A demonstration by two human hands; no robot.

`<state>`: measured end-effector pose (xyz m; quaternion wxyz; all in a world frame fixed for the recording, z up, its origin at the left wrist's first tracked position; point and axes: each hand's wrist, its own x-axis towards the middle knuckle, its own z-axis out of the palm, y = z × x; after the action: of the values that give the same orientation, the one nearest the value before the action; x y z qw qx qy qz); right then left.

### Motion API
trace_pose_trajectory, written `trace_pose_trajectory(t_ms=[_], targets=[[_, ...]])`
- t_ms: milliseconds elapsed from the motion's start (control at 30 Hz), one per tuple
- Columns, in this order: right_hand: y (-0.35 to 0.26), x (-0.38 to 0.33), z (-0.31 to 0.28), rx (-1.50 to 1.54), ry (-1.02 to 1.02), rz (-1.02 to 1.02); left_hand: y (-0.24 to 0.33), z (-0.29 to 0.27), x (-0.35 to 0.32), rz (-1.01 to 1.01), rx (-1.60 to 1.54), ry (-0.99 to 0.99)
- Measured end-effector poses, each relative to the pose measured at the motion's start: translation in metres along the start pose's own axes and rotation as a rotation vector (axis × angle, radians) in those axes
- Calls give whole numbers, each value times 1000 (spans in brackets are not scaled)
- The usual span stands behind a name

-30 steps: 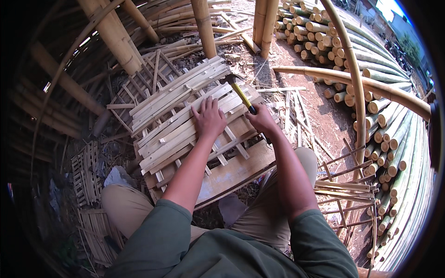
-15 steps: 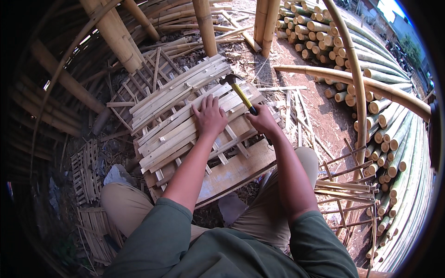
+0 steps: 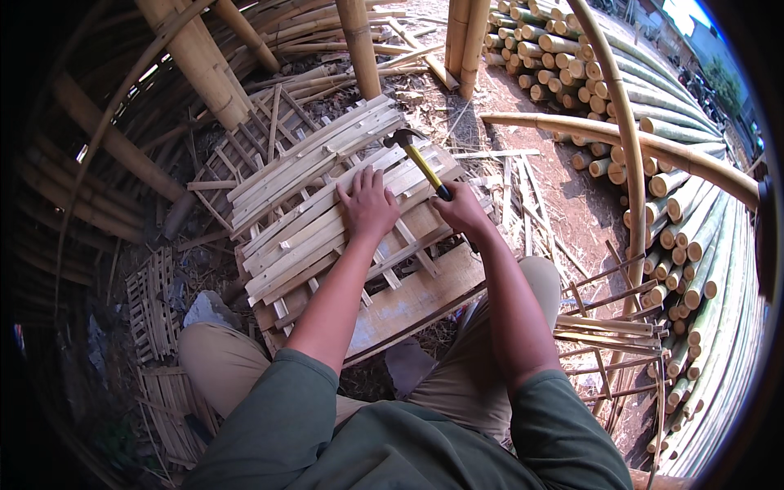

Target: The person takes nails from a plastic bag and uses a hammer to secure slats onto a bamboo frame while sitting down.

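My right hand [image 3: 464, 208] is wrapped round the black grip of a claw hammer [image 3: 425, 170] with a yellow handle. The dark hammer head is over the upper right part of a slatted panel [image 3: 302, 238]. That panel is made of pale split strips laid side by side across several crosspieces. Flat on the strips lies my left hand [image 3: 372, 206], its fingers spread and pointing away from me. Under the panel is a wooden board [image 3: 408, 304], bare along its near edge, in front of my bent knees.
Bamboo posts [image 3: 359, 49] stand beyond the board. Stacked bamboo poles [image 3: 702, 269] fill the right side, with a curved bamboo rail [image 3: 621, 143] in front. Slatted frames [image 3: 153, 306] lie at the left, and loose strips [image 3: 531, 204] litter the ground right of the board.
The hammer head has shifted very slightly to the left and toward the far side. My left hand and the panel keep their places.
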<state>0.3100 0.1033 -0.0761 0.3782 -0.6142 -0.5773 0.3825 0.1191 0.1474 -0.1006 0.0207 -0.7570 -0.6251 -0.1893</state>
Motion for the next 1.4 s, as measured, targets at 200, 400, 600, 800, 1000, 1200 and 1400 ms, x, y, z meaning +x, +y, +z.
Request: trace_pose_trajectory(t_ms=[200, 400, 600, 800, 1000, 1200, 1400], targets=[[-2, 0, -3, 20, -26, 11, 1, 0, 0, -3, 1, -2], [-26, -12, -13, 32, 11, 117, 0, 0, 0, 0, -5, 14], [-24, -41, -23, -66, 151, 97, 0, 0, -1, 0, 9, 18], [-37, -73, -31, -139, 220, 178, -4, 4, 1, -4, 26, 103], [-44, -95, -26, -346, 281, 203, -1, 0, 5, -53, 73, -69], [-49, -102, -21, -453, 235, 195, -1, 0, 5, -66, 82, -87], [-49, -100, -19, -487, 254, 179, -2, 2, 5, -65, 83, -81]])
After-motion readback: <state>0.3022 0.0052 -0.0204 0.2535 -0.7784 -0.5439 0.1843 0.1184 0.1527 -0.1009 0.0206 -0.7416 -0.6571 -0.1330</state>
